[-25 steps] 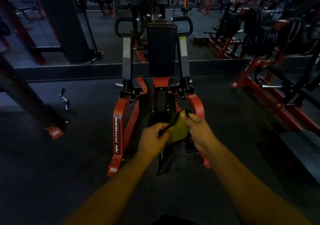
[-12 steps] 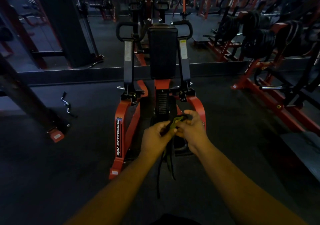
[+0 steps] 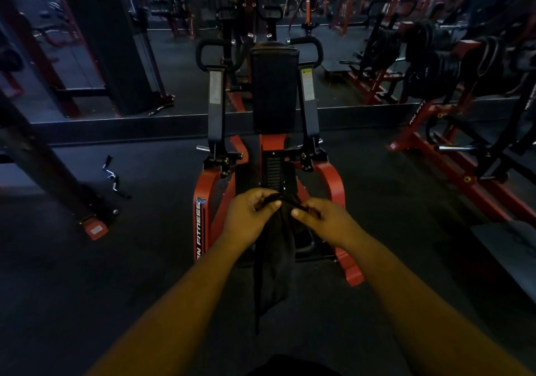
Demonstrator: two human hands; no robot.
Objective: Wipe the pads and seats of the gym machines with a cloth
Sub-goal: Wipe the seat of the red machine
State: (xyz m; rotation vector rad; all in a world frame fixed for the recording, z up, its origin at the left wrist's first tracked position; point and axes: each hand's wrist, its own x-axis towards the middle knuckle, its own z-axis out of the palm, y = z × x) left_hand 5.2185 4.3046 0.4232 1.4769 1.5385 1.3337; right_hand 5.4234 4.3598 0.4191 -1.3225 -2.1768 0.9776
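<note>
A red and black gym machine (image 3: 203, 222) stands straight ahead, its tall black chest pad (image 3: 274, 88) upright between two black handle arms. Its seat is hidden behind my hands and the cloth. A dark cloth (image 3: 274, 262) hangs down in front of the machine, its top edge stretched between my hands. My left hand (image 3: 249, 216) grips the top edge on the left. My right hand (image 3: 322, 219) pinches the same edge on the right, a little apart from the left hand.
A wall mirror runs behind the machine. A black slanted post with a red foot (image 3: 94, 228) stands at the left, and a loose metal handle (image 3: 111, 177) lies on the dark floor. A red plate-loaded machine (image 3: 464, 172) with weight plates is at the right.
The cloth's yellow-green side showed a second ago; now only its dark side shows and it hangs longer. My hands have drawn slightly apart along its top edge.
</note>
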